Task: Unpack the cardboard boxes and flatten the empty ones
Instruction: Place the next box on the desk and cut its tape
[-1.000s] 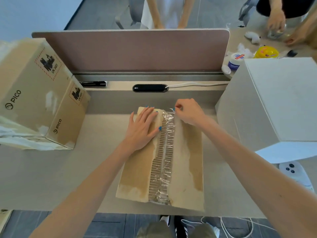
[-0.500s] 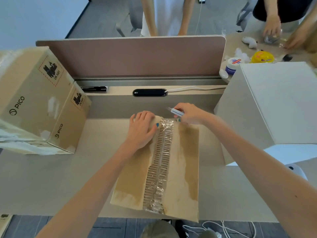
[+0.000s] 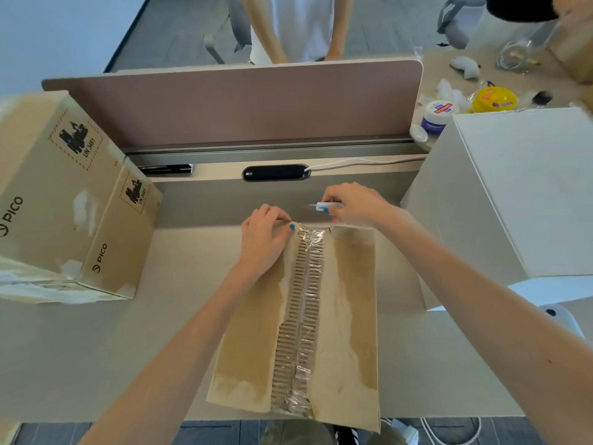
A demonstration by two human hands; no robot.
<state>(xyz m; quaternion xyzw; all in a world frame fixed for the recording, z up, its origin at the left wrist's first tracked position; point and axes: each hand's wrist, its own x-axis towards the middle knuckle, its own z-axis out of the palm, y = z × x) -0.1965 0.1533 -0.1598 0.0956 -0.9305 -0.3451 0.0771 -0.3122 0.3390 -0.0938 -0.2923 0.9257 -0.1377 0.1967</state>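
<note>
- Two large boxes flank the work: a brown PICO-printed carton (image 3: 67, 200) and a white box (image 3: 519, 187).
- Between them, the taped brown cardboard box (image 3: 298, 319) lies on the beige desk (image 3: 80, 348), near end overhanging.
- Left hand (image 3: 264, 240) presses its far edge, fingers curled, gripping nothing.
- Right hand (image 3: 354, 203) pinches a small white cutter (image 3: 325, 206); a slip could nick those fingers.

Office: tabletop (image 3: 80, 348) with a divider screen (image 3: 244, 104) beyond the hands, a cable port (image 3: 276, 172) just past them, grey carpet floor (image 3: 179, 30) behind.

Both bare arms are reaching forward. The left hand (image 3: 263, 239) is lying curled, fingers bent downward. The right hand (image 3: 354, 203) is pinching shut, slightly raised.
</note>
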